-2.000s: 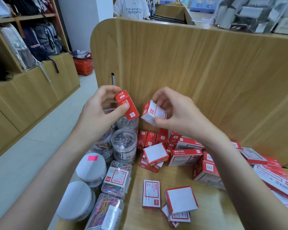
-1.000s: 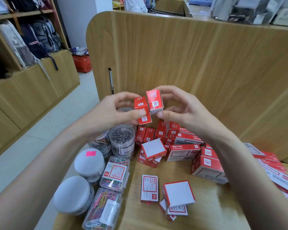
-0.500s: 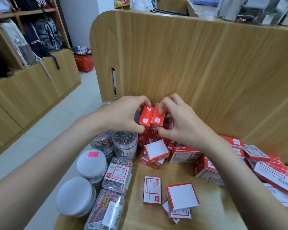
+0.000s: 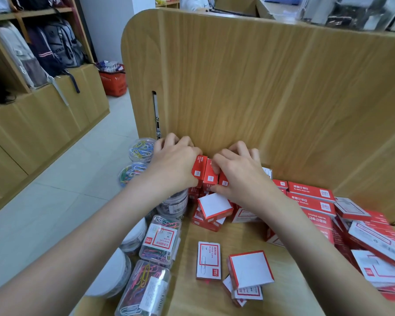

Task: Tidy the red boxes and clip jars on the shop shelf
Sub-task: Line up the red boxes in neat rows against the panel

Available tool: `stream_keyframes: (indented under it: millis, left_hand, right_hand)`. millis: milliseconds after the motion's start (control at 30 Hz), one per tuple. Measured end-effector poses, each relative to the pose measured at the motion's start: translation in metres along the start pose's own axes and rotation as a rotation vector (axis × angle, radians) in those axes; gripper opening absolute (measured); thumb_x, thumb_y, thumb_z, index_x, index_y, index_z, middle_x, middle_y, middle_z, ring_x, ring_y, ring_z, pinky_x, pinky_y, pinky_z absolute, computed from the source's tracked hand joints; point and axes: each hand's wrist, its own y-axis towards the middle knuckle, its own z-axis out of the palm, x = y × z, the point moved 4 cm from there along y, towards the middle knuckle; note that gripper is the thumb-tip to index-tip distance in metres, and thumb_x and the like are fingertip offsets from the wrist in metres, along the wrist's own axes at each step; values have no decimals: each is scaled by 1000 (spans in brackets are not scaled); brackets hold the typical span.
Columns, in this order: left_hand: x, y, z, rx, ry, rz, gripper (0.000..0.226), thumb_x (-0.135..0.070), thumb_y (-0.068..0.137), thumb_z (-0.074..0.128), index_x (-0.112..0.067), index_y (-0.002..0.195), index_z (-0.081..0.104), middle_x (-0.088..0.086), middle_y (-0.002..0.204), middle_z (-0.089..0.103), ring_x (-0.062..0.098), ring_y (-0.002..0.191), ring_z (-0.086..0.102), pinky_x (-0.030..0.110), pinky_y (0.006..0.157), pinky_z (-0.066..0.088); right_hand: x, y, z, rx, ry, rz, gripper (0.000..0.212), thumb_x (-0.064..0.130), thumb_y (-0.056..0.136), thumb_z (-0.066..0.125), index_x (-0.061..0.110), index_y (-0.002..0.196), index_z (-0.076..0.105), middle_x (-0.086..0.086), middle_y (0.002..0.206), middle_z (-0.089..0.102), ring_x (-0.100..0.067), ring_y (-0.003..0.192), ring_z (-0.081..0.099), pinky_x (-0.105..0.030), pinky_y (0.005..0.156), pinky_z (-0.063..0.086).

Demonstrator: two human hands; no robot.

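"Two hands, both yours, were closed on small red boxes (image 4: 205, 173) against the wooden back panel (image 4: 260, 87): left hand (image 4: 173, 167) beside right hand (image 4: 240, 176)."

"And the clip jars (image 4: 141, 149)?"

"Just left of your left hand, along the shelf (image 4: 205, 299) edge."

Shelf (image 4: 214, 302) and back panel (image 4: 260, 87): smooth wood-grain laminate, matt. Red boxes (image 4: 310, 192): printed cardboard, slight sheen. Clip jars (image 4: 144, 290) left of boxes: clear glossy plastic, paper labels. Floor (image 4: 55, 201): smooth pale tile.
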Motion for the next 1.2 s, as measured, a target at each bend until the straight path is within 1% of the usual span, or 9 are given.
stream_keyframes:
  millis: [133, 233, 367, 533, 667, 767, 967, 1067, 1200]
  left_hand:
    - [-1, 1, 2, 30, 43, -13, 52, -34, 78, 64, -23, 127, 48, -2, 125, 44, 24, 122, 26, 40, 102, 16]
    - [1, 0, 1, 11, -12, -17, 47, -33, 78, 66, -25, 122, 52, -3, 125, 44, 22, 123, 26, 39, 105, 15]
    - [0, -2, -1, -64, -57, 28, 37, -31, 81, 65, -27, 117, 56, -4, 123, 46, 19, 122, 26, 34, 103, 13]
    - [-9, -5, 1, -5, -54, 113, 30, -32, 83, 63, -35, 113, 60, -15, 121, 52, 14, 123, 28, 40, 110, 0]
    - [-14, -7, 3, 36, 5, 121, 33, -28, 85, 60, -38, 117, 58, -16, 123, 54, 13, 127, 29, 47, 110, -6]
    - [-12, -9, 3, 10, -23, 136, 33, -26, 86, 59, -38, 117, 58, -16, 123, 54, 11, 127, 28, 44, 110, -7]
    - [10, -19, -6, -204, -184, 2, 25, -23, 88, 56, -31, 110, 62, -12, 120, 56, 15, 122, 39, 38, 111, 5]
    - [16, -21, -9, -280, -253, -34, 24, -22, 86, 58, -30, 108, 63, -8, 120, 57, 20, 116, 46, 40, 108, 19]
    - [22, -30, -8, -282, -292, -73, 26, -22, 86, 58, -27, 111, 63, -5, 120, 57, 23, 115, 46, 40, 104, 24]
  right_hand:
    - [-2, 0, -2, 136, -9, 16, 35, 40, 80, 63, 18, 107, 58, 2, 120, 42, -22, 111, 34, -35, 81, 21]
    - [-10, -4, -14, 136, 106, 57, 27, 37, 82, 61, 23, 105, 60, 6, 119, 45, -17, 110, 37, -32, 82, 20]
    - [-39, -22, -35, 89, 266, 155, 24, 29, 77, 69, 18, 97, 63, 3, 107, 55, -18, 102, 46, -31, 89, 33]
    - [-54, -49, -23, 127, 251, 233, 34, 27, 74, 73, 15, 102, 59, 3, 101, 46, -20, 100, 45, -23, 78, 29]
    - [-52, -57, -13, 47, 197, 228, 36, 19, 74, 72, 15, 105, 54, -2, 114, 46, -18, 91, 34, -23, 76, 23]
    - [-52, -59, -11, 53, 263, 240, 36, 16, 71, 73, 17, 102, 53, 0, 110, 42, -22, 92, 44, -28, 78, 33]
    - [-40, -43, -34, -151, 465, 180, 28, 26, 71, 73, 16, 96, 63, 1, 103, 41, -7, 88, 48, -16, 82, 38]
    - [-18, -22, -27, -74, 450, 36, 30, 33, 73, 65, 16, 97, 66, -3, 108, 42, -19, 97, 49, -23, 92, 37]
    - [0, 4, -13, -6, 405, -50, 40, 17, 74, 71, 9, 111, 58, -11, 118, 41, -24, 106, 48, -29, 95, 38]
